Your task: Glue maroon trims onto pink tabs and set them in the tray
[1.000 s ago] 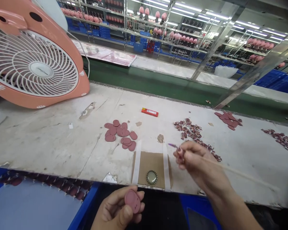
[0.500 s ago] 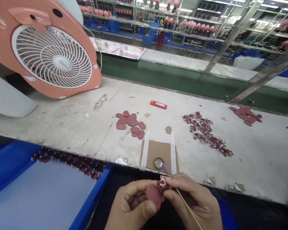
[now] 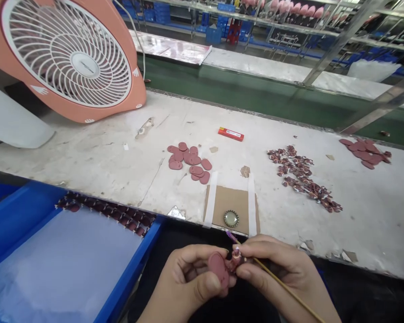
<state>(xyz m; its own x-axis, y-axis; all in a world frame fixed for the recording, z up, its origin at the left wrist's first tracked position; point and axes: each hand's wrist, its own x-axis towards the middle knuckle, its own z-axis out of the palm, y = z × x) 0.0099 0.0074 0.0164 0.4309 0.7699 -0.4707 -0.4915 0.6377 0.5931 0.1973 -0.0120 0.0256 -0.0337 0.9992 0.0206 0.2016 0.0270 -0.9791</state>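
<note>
My left hand is closed around a dark red oval disc with small holes, held between thumb and fingers over my lap. Against it sits a small brownish-red figure piece with a white spot on top, touched by the fingertips of my right hand. That hand is also closed on a thin wooden stick with a purple tip, which points up toward the table edge. A bottle cap, hollow side up, lies just beyond on a cardboard piece held by white tape strips.
Flat red discs lie loose at centre, more discs at far right. Small figure pieces are heaped right of the cardboard. A red box, a pink fan and a blue crate with finished-looking rows stand around.
The stick's purple tip has left the bottle cap and now sits below it, near the table edge. The view has tilted down; both hands keep hold of the small pieces.
</note>
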